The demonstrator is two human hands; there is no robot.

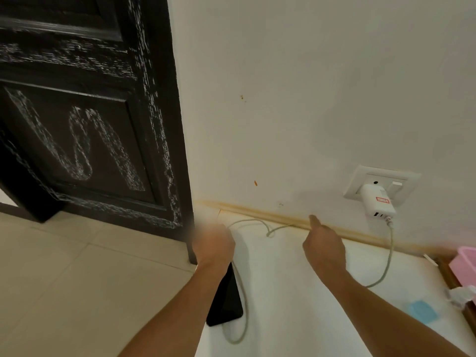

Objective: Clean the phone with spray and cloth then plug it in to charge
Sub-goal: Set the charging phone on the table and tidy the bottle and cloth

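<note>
A cream wall (296, 86) meets a white counter (296, 292) along a yellowed strip of trim, with a black paneled door (85, 112) streaked in white chalk standing to the left above pale floor tiles (64, 279). A white charger (376, 202) sits plugged into a wall socket (383, 182) low on the wall at right, and its pale cable (386, 258) drops onto the counter, runs behind the right forearm, loops with a loose knot near the trim and curls back toward the counter's left edge.

The phone (226, 297), black and dark-screened, lies on the counter at that left edge, partly under the left wrist, with the cable passing along its right side and bending round its near end; whether the plug is seated in the phone cannot be told.

The left hand (213, 243), blurred by motion, hovers just beyond the phone's far end where the cable loop reaches it; whether its grip is pressed together on the cable or spread cannot be told. The right hand (324, 246) hangs over the counter, well right of the phone, its grip curled loosely with one digit pointing toward the wall and nothing held.

A blue cloth (422, 311) lies on the counter at far right, near a pink basket (463, 264) at the frame's edge.
</note>
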